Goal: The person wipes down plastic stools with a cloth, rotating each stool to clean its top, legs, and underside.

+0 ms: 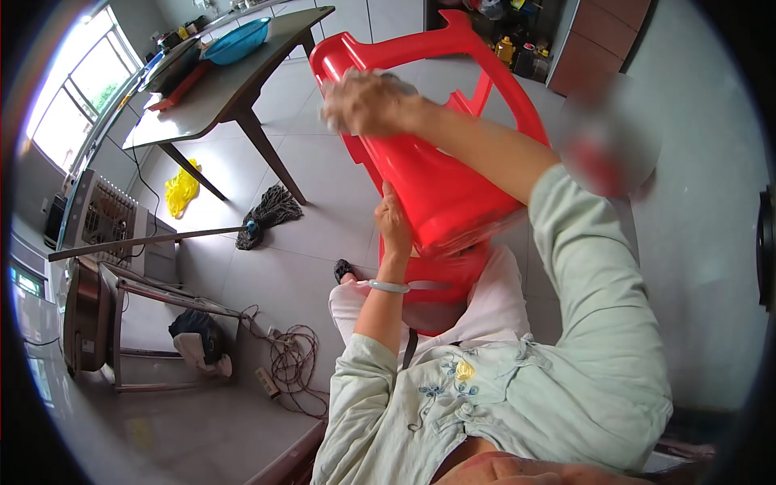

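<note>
Above the tiled floor (299, 166), probably risked tipping or dropping the tilted red plastic chair (461, 198) through uneven pressure between both grips. Clamped its left edge in the left grip (392, 214); laid the right grip (368, 105) against its upper part, too blurred to tell whether closed or spread.

From afar I am viewing a dark-legged table (217, 90) holding a round blue plastic basin (237, 42), a pale grey tiled floor (327, 190) bearing a crumpled yellow plastic bag (183, 190), a dark grey string mop (273, 212), a tangled reddish cable (295, 364)
</note>
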`<state>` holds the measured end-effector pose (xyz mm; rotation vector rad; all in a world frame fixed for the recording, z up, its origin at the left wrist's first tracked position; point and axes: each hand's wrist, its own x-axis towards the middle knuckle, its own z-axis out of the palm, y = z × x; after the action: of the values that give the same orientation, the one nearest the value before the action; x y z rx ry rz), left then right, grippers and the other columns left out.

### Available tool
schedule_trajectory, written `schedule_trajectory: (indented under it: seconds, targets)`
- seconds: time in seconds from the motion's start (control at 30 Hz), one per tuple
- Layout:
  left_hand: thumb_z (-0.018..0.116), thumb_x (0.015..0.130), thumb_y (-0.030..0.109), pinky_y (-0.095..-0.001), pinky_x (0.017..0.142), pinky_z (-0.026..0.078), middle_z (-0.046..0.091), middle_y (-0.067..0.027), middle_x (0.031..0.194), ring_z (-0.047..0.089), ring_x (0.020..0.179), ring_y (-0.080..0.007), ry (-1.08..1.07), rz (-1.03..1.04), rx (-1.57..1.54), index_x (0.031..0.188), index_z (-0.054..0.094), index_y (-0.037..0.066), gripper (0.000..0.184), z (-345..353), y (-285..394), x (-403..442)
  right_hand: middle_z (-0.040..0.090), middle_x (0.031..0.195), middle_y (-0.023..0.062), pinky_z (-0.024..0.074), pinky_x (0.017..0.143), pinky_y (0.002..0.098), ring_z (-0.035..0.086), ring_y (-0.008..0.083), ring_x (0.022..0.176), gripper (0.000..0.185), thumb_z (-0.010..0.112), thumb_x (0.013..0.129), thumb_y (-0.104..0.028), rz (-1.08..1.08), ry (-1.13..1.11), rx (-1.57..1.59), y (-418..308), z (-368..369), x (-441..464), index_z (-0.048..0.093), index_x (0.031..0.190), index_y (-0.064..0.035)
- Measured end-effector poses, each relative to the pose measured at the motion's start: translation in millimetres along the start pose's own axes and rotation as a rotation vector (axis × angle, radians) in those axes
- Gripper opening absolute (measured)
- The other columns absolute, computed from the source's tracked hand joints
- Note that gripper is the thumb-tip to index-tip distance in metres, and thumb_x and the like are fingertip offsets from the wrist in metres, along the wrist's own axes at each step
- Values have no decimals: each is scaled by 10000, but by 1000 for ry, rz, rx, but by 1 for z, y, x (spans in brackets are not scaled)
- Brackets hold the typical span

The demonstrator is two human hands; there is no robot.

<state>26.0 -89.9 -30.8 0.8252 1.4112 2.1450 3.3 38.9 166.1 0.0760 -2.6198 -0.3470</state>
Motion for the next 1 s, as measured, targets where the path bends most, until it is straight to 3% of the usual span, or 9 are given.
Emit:
schedule_trajectory:
  seconds: [0.13,0.2,0.33,0.4,0.47,0.77,0.83,0.93,1.0]
  targets:
    - [352,1035,474,-270,504,285,400,54,584,319,575,-63,47,-46,-70,607,400,58,599,7,20,-5,580,1196,97,469,908,480,583,308,1062,227,519,900,-338,203,-88,25,7,-9,4,653,1026,-205]
    - [389,1020,487,-246,537,406,574,12,651,483,583,-70,12,-55,-110,732,633,34,590,0,8,-1,583,1211,63,456,898,505,555,305,1094,234,549,899,-335,129,15,-22,-11,-3,-19,662,1054,-200]
    - [374,1037,447,-245,524,320,423,61,599,351,576,-58,28,-38,-92,608,438,66,577,13,19,-5,556,1261,53,402,921,548,499,310,1184,249,635,825,-267,6,54,-77,-72,-42,-82,668,1059,-189]
    - [405,1035,420,-253,516,332,414,71,576,372,564,-52,301,37,-482,592,439,77,561,33,26,-7,550,1256,60,396,926,539,491,311,1184,290,673,757,-249,-31,74,-78,-98,-60,-124,662,1040,-184]
    - [415,1034,408,-249,511,341,444,70,580,397,564,-47,135,-27,-459,603,473,68,552,19,20,-9,554,1247,62,401,921,532,491,308,1171,331,695,718,-263,-37,102,-19,-108,-73,-160,657,1037,-184]
    - [359,1042,424,-220,571,447,619,-28,720,541,634,-73,-68,6,-183,831,622,-7,548,-1,18,-8,531,1260,104,344,1052,462,476,326,1199,345,614,818,-159,529,382,-199,-35,-96,-267,602,1160,-120]
    - [349,1042,429,-226,603,482,623,-40,740,573,662,-88,-53,-87,-260,902,622,-4,530,2,26,-12,536,1292,96,347,1066,401,469,269,1226,394,534,927,-224,1014,749,389,-15,-68,-293,523,1289,-70]
    - [357,1038,430,-241,601,492,629,-35,772,587,673,-99,38,69,-188,897,623,3,523,6,38,-22,525,1303,71,355,1049,348,471,190,1214,408,430,995,-304,1162,818,1101,-18,-22,-327,508,1299,-44]
    - [362,1033,438,-250,603,497,625,-32,793,587,683,-103,33,123,-171,923,616,0,519,1,28,-19,552,1255,65,392,997,328,513,166,1146,435,441,995,-352,1155,780,1139,-20,-20,-333,528,1293,-47]
